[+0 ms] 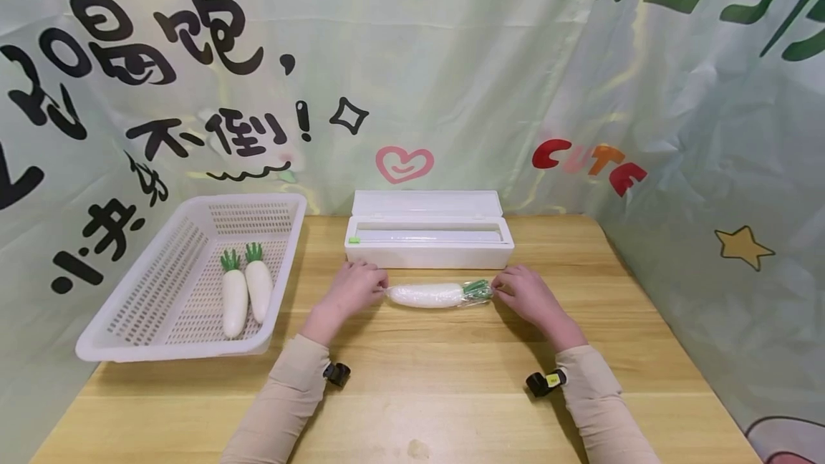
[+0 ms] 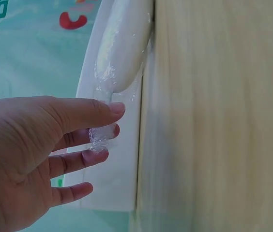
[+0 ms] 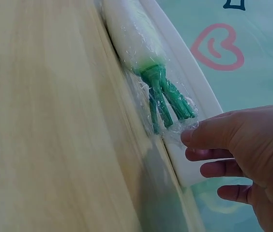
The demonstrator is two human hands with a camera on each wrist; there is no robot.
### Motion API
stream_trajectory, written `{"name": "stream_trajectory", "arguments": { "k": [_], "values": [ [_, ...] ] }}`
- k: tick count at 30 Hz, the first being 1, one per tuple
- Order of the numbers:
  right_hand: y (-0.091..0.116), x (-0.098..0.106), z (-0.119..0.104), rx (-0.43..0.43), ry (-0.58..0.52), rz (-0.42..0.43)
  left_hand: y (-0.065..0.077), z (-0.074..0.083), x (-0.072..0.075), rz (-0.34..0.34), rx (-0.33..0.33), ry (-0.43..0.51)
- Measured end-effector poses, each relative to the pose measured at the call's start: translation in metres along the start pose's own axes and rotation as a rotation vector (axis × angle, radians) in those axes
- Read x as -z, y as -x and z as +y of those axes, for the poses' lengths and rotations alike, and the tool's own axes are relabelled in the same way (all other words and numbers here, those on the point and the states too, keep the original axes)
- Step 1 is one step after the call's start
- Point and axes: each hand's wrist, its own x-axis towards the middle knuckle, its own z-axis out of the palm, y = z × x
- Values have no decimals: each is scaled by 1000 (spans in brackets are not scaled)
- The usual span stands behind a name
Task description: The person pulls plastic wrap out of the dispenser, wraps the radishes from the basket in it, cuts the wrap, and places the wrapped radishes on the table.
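A white radish [image 1: 425,296] with cut green stalks [image 1: 477,290] lies lengthwise between the hands, wrapped in clear plastic film. At its tapered end my left hand [image 1: 353,291] pinches a twisted tail of the film [image 2: 99,141] between thumb and fingers. My right hand [image 1: 530,295] pinches the film's loose end just beyond the green stalks [image 3: 163,96], thumb against the forefinger. The other fingers of both hands stand apart from the film. Crinkles and shine in the film show along the radish in both wrist views.
Right behind the radish stands a white cling film box [image 1: 428,256], its lid [image 1: 425,203] raised and a roll inside. On the left a white perforated basket [image 1: 161,249] holds two unwrapped radishes [image 1: 235,303]. A printed cloth backdrop [image 1: 451,92] borders the wooden table [image 1: 451,392].
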Motion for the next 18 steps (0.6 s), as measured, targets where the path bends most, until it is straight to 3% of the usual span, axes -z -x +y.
{"name": "stream_trajectory", "arguments": {
  "k": [8,18],
  "values": [
    [4,9,10,-32,-10,4,-9,17,-4,-8,-52,1],
    [14,22,36,-102,6,-37,-31,46,-8,-51,-42,12]
  ]
}}
